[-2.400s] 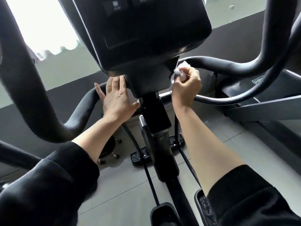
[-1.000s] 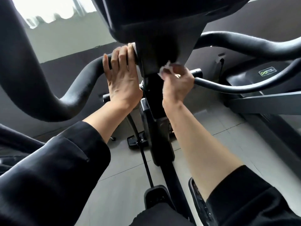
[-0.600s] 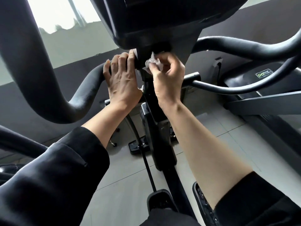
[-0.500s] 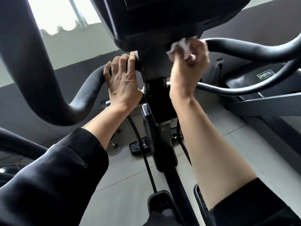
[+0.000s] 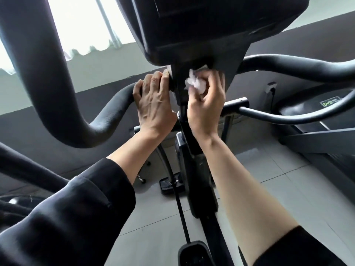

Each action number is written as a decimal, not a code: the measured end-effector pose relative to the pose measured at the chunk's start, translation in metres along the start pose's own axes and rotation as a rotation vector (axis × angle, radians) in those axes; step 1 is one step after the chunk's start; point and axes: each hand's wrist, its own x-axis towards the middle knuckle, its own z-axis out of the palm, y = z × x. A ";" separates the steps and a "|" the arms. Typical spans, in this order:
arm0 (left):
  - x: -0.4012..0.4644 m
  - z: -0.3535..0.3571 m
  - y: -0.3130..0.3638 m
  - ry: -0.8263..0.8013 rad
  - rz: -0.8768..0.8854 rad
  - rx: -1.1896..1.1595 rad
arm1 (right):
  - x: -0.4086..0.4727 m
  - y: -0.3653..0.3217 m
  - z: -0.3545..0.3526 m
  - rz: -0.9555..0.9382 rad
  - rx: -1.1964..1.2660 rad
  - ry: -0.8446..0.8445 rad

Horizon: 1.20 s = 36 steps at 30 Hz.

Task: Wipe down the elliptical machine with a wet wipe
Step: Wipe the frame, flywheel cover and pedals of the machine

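The right hand [image 5: 206,104], fingers clamped on the wet wipe [image 5: 196,84], should press firmly along the console neck [image 5: 179,81] while the left hand [image 5: 153,104], fingers curled over the handlebar [image 5: 115,104], steadies.

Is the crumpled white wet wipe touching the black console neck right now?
Touching. In the head view the right hand presses the crumpled white wet wipe against the black console neck, with no gap visible.
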 end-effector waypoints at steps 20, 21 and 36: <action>-0.012 0.011 -0.030 0.163 0.274 0.278 | -0.036 0.031 0.011 -0.324 -0.076 -0.025; -0.014 0.015 -0.033 0.206 0.285 0.343 | -0.031 0.025 0.011 -0.450 -0.133 -0.019; -0.017 0.023 -0.051 0.021 0.226 0.456 | 0.019 0.006 0.011 -1.271 -1.095 -0.122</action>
